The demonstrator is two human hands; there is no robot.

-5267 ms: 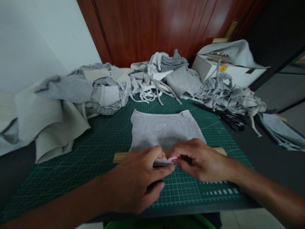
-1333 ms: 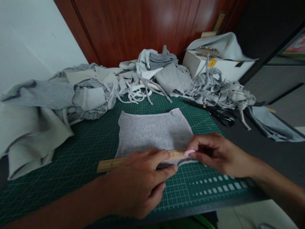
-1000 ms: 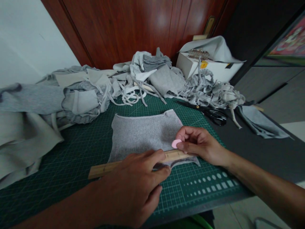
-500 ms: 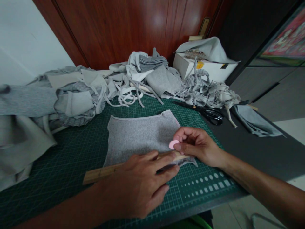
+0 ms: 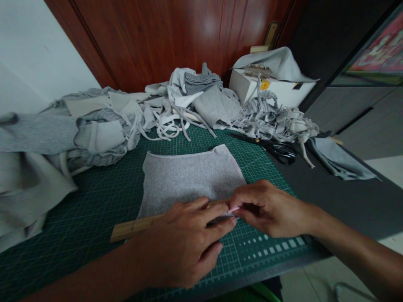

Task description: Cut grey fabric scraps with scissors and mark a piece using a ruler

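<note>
A piece of grey knit fabric [image 5: 189, 174] lies spread on the green cutting mat [image 5: 103, 197]. Across its near edge runs a wooden ruler [image 5: 132, 228], partly hidden under my left hand [image 5: 189, 239]. That hand lies on the ruler with its fingers stretched out and slightly spread, pressing from above. My right hand [image 5: 267, 207] pinches a thin pink piece of tailor's chalk [image 5: 233, 209] between thumb and fingers. The chalk is at the ruler's near side, close to the left fingertips, low over the fabric's near edge. A faint pink line shows along the fabric's right edge.
Black-handled scissors [image 5: 277, 151] lie at the mat's right edge. Heaped grey fabric scraps [image 5: 217, 105] and strips line the back, with more cloth [image 5: 37, 134] at left. A white box [image 5: 283, 90] stands at back right, near folded fabric [image 5: 343, 159].
My right hand has moved down toward me, bringing the chalk from above the ruler to its near side, by the left fingertips. The left hand and ruler have stayed in place.
</note>
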